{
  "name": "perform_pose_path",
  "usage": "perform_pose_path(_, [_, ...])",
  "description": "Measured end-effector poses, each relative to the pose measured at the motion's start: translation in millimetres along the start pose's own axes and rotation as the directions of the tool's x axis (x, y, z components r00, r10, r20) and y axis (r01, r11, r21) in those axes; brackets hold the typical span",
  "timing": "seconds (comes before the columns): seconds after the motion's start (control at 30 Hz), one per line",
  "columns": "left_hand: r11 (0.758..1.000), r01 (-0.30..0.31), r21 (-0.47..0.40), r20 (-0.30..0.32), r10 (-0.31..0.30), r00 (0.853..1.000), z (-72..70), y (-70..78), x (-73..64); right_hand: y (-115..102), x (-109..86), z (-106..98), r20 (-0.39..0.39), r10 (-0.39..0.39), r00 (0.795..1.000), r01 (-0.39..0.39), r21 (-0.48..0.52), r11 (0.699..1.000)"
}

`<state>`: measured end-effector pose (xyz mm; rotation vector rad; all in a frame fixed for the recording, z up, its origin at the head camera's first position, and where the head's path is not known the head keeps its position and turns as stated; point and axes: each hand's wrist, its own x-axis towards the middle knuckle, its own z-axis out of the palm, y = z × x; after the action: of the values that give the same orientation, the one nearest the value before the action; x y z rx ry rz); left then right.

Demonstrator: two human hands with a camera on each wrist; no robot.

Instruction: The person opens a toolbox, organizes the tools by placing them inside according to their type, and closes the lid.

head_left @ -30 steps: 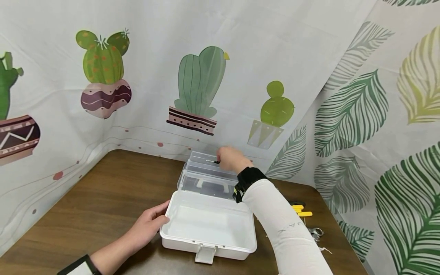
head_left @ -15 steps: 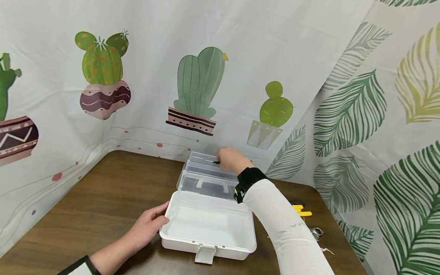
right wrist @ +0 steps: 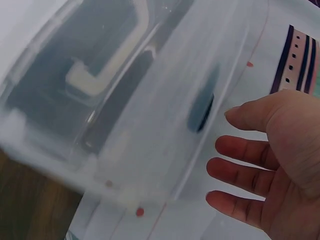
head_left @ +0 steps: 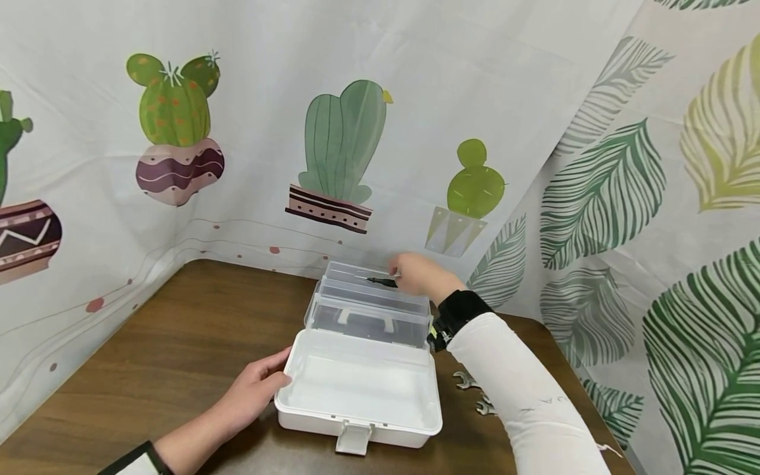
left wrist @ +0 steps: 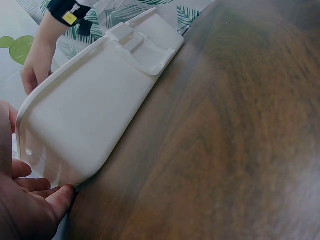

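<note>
A white plastic storage box (head_left: 362, 389) stands unfolded on the table, its clear lid with a white handle tipped back. My left hand (head_left: 261, 382) holds the box's left side, thumb near the rim and fingers against the outer wall, as the left wrist view (left wrist: 37, 200) also shows. At the back, a small dark-handled screwdriver (head_left: 382, 282) with a thin shaft lies in the clear tray (head_left: 350, 272). My right hand (head_left: 418, 274) is beside it with nothing in the fingers. In the right wrist view the fingers are spread, apart from the screwdriver, which shows blurred through the plastic.
Metal wrenches (head_left: 466, 380) lie right of the box, partly under the right sleeve (head_left: 522, 389). A white string end (head_left: 608, 450) shows near the table's right edge. Printed cloth (head_left: 249, 132) hangs close behind the table (head_left: 231, 316).
My right hand has let go of the screwdriver and moved right, leaving it in the tray. The right forearm now covers the yellow handles and uncovers the wrenches. The left hand stays put.
</note>
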<state>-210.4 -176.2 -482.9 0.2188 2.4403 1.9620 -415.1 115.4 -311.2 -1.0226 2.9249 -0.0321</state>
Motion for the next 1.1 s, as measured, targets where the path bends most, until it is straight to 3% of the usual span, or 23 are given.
perform_pose_path(0.2, [1.000, -0.003, 0.011, 0.000, 0.003, 1.000, -0.1, 0.5, 0.3, 18, -26.1, -7, -0.045, -0.001, 0.999, 0.004, 0.065, 0.998])
perform_pose_path(0.4, [1.000, -0.005, 0.011, 0.006, 0.005, 1.000, -0.6, 1.6, -0.8, 47, -51.7, -2, -0.122, 0.033, 0.992, -0.022, 0.092, 0.995])
perform_pose_path(0.57, [0.999, -0.024, -0.022, 0.029, 0.025, 0.999, 0.5, 0.1, 0.0, 78, -77.1, 8, -0.148, 0.123, 0.981, -0.103, 0.135, 0.985])
perform_pose_path(0.77, [0.999, -0.009, -0.031, 0.024, 0.010, 1.000, 1.5, -0.9, -0.4, 120, -110.5, 26, -0.175, 0.206, 0.963, -0.162, 0.239, 0.957])
perform_pose_path(1.1, [1.000, -0.012, -0.018, 0.010, 0.012, 1.000, 2.1, 0.5, 0.1, 174, -151.0, 64, -0.160, 0.379, 0.911, -0.300, 0.372, 0.878])
